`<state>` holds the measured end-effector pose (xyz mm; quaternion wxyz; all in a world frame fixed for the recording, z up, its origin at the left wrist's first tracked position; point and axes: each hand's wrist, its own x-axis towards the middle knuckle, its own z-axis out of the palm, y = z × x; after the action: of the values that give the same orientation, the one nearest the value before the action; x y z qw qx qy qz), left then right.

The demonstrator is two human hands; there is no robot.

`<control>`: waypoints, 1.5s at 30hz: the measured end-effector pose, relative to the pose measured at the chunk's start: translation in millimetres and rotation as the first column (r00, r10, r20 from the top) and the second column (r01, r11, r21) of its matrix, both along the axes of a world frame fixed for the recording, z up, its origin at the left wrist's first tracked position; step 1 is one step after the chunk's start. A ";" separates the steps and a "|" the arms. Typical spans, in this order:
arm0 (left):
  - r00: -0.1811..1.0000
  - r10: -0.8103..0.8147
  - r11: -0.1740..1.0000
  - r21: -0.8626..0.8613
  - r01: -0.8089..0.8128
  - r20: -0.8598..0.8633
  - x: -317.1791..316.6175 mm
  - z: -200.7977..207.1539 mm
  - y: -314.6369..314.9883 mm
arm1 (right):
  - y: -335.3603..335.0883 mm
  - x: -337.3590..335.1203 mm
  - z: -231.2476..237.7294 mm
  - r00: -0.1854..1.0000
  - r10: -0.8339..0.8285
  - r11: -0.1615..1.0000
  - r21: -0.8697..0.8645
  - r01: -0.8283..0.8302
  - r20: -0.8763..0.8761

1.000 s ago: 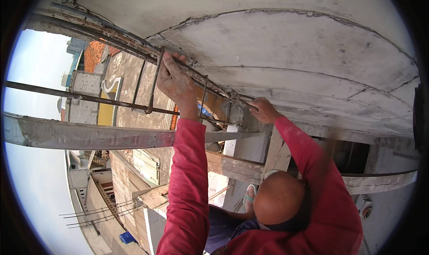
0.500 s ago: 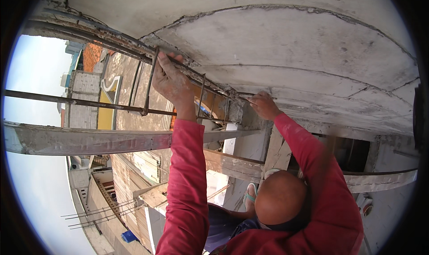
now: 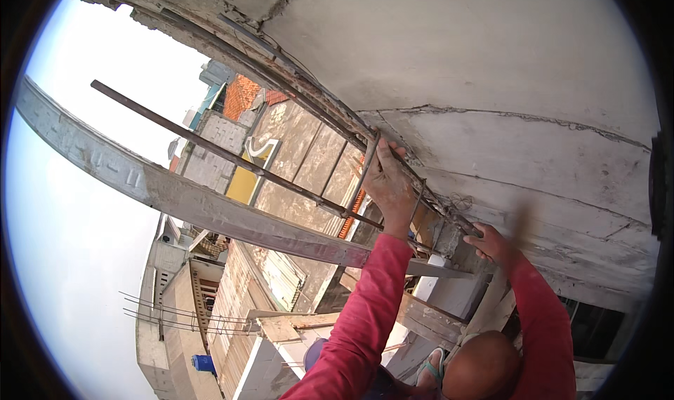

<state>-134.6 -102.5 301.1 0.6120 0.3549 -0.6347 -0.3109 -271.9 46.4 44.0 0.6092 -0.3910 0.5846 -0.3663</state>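
My left hand [image 3: 387, 184], closed, holds a bent steel stirrup [image 3: 362, 179] at the corner where it meets the upper rebar [image 3: 309, 102] of a reinforcing cage. The stirrup reaches down to a lower rebar [image 3: 210, 145]. Farther along the cage, my right hand [image 3: 491, 244] is closed around the end of a thin dark rod [image 3: 460, 222]. Whether that rod is a tool or part of the cage, I cannot tell. Another stirrup [image 3: 417, 207] stands between my hands. The cage runs along the edge of a pale grey block wall [image 3: 505, 140].
Below the cage a metal beam [image 3: 239, 221] crosses the view. My bent knee [image 3: 484, 366] and sandalled foot [image 3: 431, 372] are at the bottom. Far below lie roofs [image 3: 228, 288], thin rods [image 3: 189, 316] and a blue container [image 3: 203, 363]. Wooden boards [image 3: 428, 318] lie beneath my hands.
The whole view has tilted and shifted, so the cage slopes more steeply and both hands appear lower and farther right. My left hand stays on the stirrup.
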 end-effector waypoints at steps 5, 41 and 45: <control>0.999 0.050 0.975 0.216 -0.044 -0.021 -4.0 8.4 8.9 | 5.5 14.5 -21.2 0.906 -0.167 0.965 -0.254 0.068 -0.388; 0.932 0.180 0.976 -0.172 -0.131 0.316 14.0 -7.3 -8.8 | -10.2 -31.4 2.5 0.988 0.153 0.988 -0.008 -0.153 -0.010; 0.932 0.207 0.971 -0.180 -0.158 0.296 15.4 -8.6 -7.9 | -10.5 -27.5 -14.1 0.985 0.154 0.986 -0.046 -0.158 -0.075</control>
<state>-119.3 -110.4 292.5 0.5554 0.4090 -0.7098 -0.1425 -299.4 36.0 29.9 0.6047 -0.4640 0.5638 -0.3181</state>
